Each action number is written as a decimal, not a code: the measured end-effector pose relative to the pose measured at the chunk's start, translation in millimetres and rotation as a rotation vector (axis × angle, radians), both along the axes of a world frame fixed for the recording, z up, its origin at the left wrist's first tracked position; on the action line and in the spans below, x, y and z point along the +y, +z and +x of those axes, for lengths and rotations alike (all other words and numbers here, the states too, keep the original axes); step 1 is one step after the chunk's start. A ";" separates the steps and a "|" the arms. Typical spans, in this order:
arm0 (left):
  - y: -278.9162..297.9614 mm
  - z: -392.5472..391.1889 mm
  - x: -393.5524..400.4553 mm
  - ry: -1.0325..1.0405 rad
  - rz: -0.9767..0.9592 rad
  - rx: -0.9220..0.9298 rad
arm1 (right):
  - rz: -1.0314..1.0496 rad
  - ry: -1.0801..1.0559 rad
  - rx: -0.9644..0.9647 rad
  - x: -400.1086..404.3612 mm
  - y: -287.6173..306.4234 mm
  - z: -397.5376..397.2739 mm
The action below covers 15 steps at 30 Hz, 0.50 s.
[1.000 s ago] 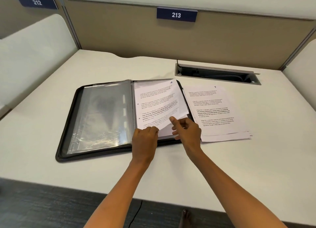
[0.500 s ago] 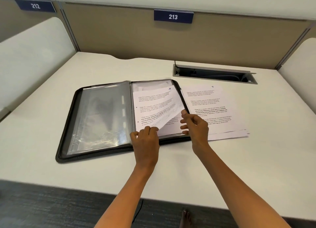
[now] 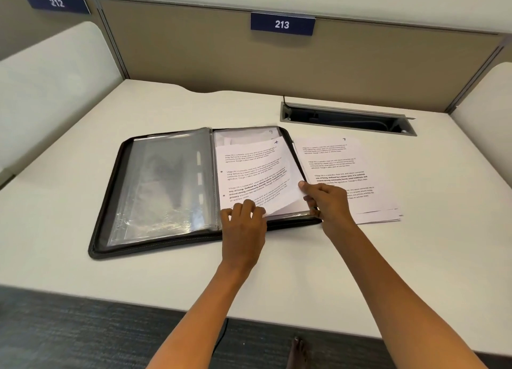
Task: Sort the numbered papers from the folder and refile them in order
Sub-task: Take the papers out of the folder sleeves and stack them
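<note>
Your work surface is a white desk (image 3: 83, 158) bounded by partition panels. Lying directly on it you have an open black folder (image 3: 110, 202) with clear sleeves (its right half holding loose printed sheets) and, just beside its right edge, a flat stack of printed papers (image 3: 368, 172). A recessed cable tray (image 3: 346, 118) is set into your desk's far right.

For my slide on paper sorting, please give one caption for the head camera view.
Right hand pinches a numbered sheet on the open folder; left hand presses its lower edge.
</note>
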<state>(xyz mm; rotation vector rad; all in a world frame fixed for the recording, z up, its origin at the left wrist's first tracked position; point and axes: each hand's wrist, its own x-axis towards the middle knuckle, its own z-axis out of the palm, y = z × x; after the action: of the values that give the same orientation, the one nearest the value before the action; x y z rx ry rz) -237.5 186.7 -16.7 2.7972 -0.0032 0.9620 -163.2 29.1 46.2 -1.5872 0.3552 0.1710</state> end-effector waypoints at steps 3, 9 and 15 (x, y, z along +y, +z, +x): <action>2.5 5.1 -4.0 -0.045 0.025 0.004 | -0.016 0.002 -0.010 -0.9 0.5 2.2; 6.6 9.4 -7.3 -0.037 0.044 0.042 | -0.018 0.015 0.011 -1.9 3.0 1.8; 6.1 2.8 -7.9 -0.024 -0.030 0.039 | -0.023 0.037 0.172 -1.7 10.4 6.2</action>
<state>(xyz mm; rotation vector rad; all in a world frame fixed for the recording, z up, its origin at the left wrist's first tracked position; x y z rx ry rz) -234.7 178.8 -10.7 2.7809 -0.0168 0.8950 -157.0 27.4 56.6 -1.6064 0.4627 0.3343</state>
